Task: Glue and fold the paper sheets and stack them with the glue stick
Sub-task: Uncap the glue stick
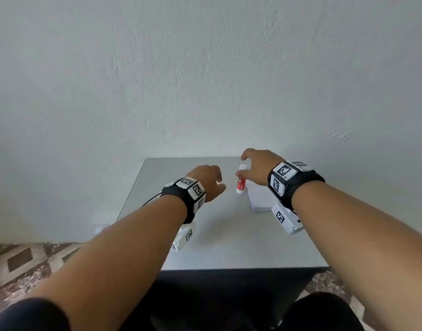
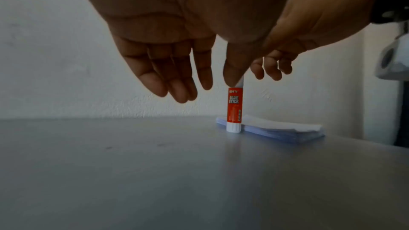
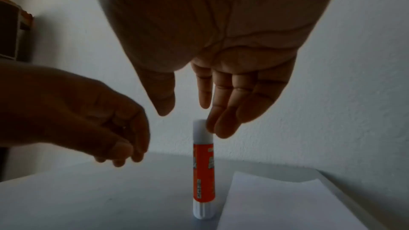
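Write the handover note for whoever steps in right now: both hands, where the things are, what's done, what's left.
Right hand: open above the glue stick, fingers at its white cap, no firm grip visible yet.
Left hand: open, holding nothing, hovering just left of the stick.
Glue stick: upright on the grey table, cap on, beside the paper.
Paper sheets: a flat pile on the table, right of the stick, under the right wrist.
Done: whether the pile's sheets are already glued and folded cannot be told.
Left: check the pile, finish any gluing and folding, stack everything with the stick.
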